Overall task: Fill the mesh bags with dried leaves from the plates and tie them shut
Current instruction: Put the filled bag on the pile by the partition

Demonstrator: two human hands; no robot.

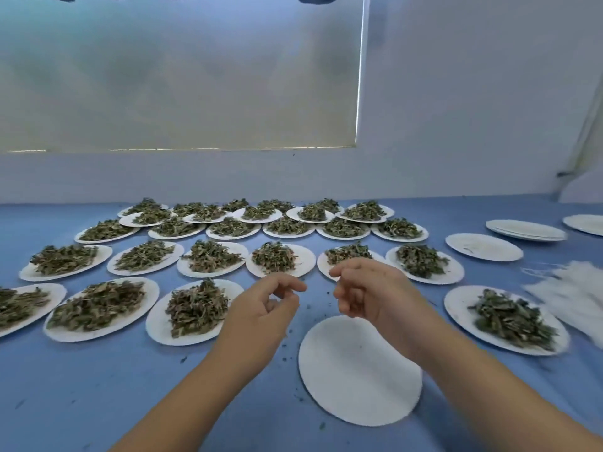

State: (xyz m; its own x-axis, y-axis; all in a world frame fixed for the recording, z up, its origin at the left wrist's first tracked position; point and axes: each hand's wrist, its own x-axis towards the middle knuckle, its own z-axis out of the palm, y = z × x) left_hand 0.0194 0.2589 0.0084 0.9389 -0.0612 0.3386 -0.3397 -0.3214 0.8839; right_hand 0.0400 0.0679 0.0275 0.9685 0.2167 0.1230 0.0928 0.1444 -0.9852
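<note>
Several white plates heaped with dried green-brown leaves (199, 305) cover the blue table in rows. One bare white plate (355, 370) lies right in front of me. My left hand (264, 308) and my right hand (365, 291) hover side by side above the table just beyond that plate, fingers loosely curled, and I see nothing in either of them. A blurred heap of white mesh bags (574, 291) lies at the right edge. A full plate of leaves (509, 318) sits between my right hand and the bags.
Bare white plates (483, 246) and a small stack of them (525, 229) stand at the back right. Loose leaf crumbs dot the blue cloth (98, 386) around the near plate. A white wall and a window blind rise behind the table.
</note>
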